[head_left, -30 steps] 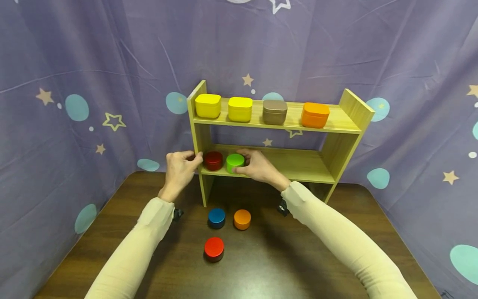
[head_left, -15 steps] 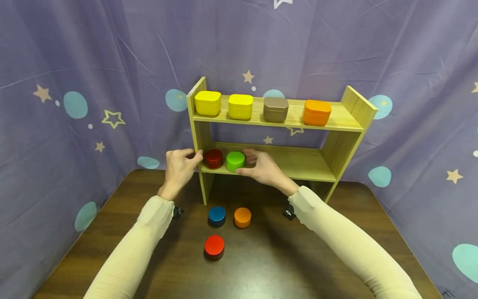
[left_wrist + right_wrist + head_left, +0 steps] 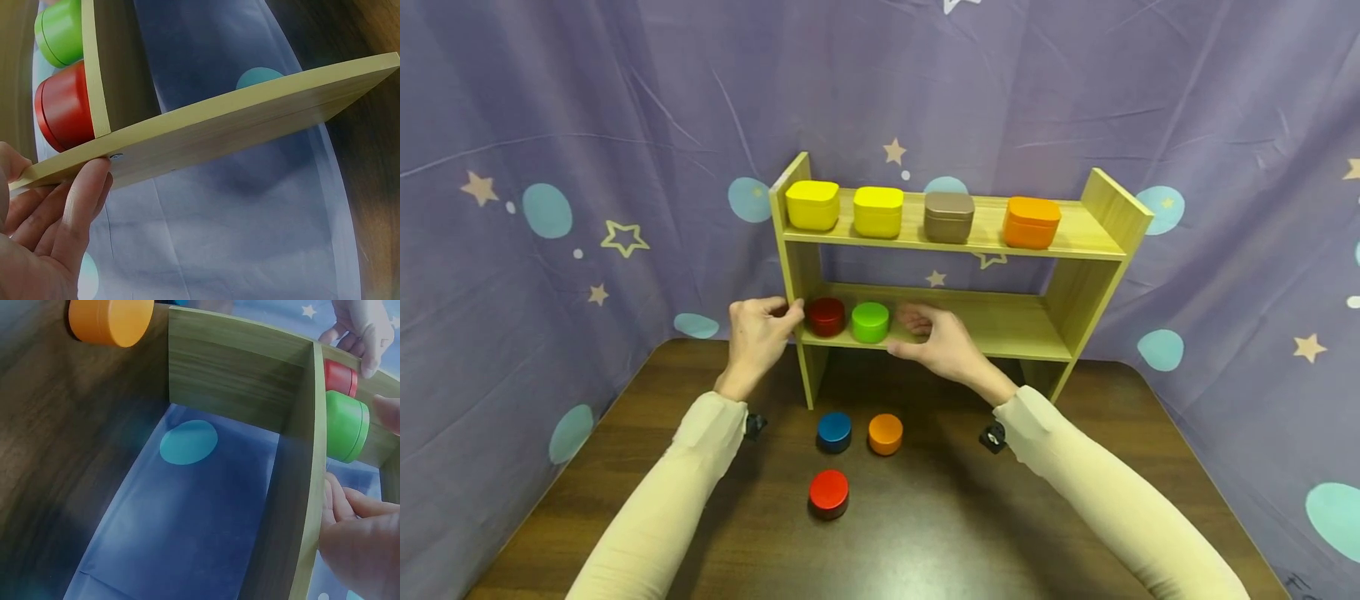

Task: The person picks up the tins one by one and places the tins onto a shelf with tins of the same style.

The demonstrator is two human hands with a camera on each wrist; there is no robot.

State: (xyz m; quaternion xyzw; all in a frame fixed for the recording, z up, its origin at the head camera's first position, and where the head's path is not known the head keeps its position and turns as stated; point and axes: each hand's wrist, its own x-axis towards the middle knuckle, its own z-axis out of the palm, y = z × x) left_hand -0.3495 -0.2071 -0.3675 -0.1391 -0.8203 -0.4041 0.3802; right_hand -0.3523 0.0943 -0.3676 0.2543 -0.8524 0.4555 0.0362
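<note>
A small wooden two-tier shelf [image 3: 985,321] stands at the back of the table. My left hand [image 3: 756,337] grips the front edge of its left side panel, the fingers against the outer face in the left wrist view. On the lower board, a dark red round tin [image 3: 827,318] sits by that panel, with a bright green round tin [image 3: 870,323] to its right. My right hand [image 3: 949,343] is just right of the green tin, apart from it. Its thumb and fingers are spread in a loose curve with nothing between them.
Two yellow boxes [image 3: 813,207], a brown-grey box [image 3: 948,218] and an orange box [image 3: 1032,223] line the upper board. Blue [image 3: 834,433], orange [image 3: 885,435] and red [image 3: 829,495] round tins lie on the dark wooden table [image 3: 940,517]. A purple curtain [image 3: 640,108] hangs behind.
My right hand has let go of the green tin and moved off to the right, its fingers spreading. The green tin stays on the lower board. My left hand keeps its place.
</note>
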